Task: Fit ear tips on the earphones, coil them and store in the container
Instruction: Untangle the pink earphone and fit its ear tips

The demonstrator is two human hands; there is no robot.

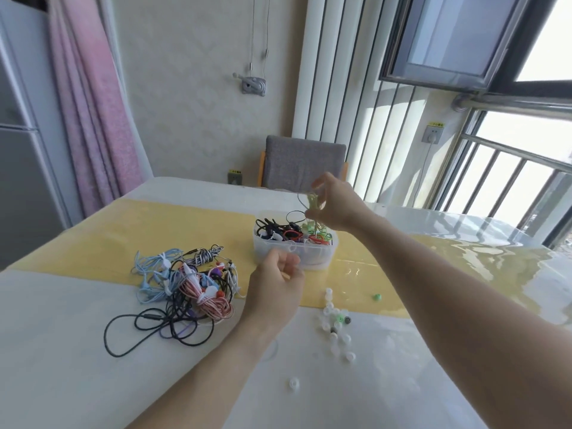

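green earphones: bunched up, held above the container
container: clear box, full of cords
ear tips: small, loose, on the surface

We're in a home, prob. a dining nook: pink curtain, upholstered chair, covered table, barred window.
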